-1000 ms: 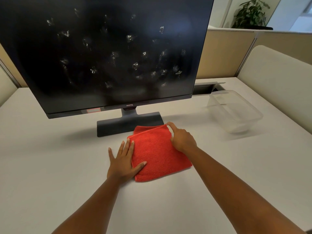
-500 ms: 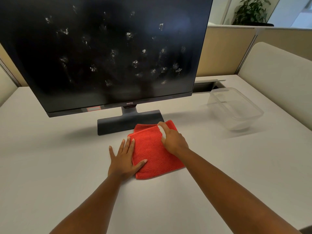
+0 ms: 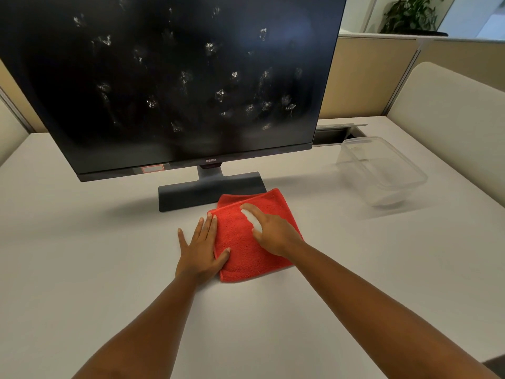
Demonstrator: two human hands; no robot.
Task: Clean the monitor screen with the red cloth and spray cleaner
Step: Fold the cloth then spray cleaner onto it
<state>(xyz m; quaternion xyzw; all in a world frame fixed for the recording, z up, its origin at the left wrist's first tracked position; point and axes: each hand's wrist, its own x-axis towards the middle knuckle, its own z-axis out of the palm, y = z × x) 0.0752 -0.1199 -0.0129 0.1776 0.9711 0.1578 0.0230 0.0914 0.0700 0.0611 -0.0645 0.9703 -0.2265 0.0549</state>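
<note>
**A:** Beyond both hands, what shows?

**B:** The smudged monitor screen point(image 3: 177, 77), not yet wiped. The left hand point(image 3: 200, 248), fingers spread flat, pins the red cloth point(image 3: 246, 242)'s left edge. The right hand point(image 3: 274, 232) hovers above it, gripping a small white spray bottle point(image 3: 252, 218).

**A:** Progress?

**B:** Early, seemingly.

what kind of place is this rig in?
Most likely an open-plan office: a black flat-panel monitor stands on a plain pale grey desk, tan partition panels divide the workstations behind it, and a green potted plant sits beyond them.
</note>
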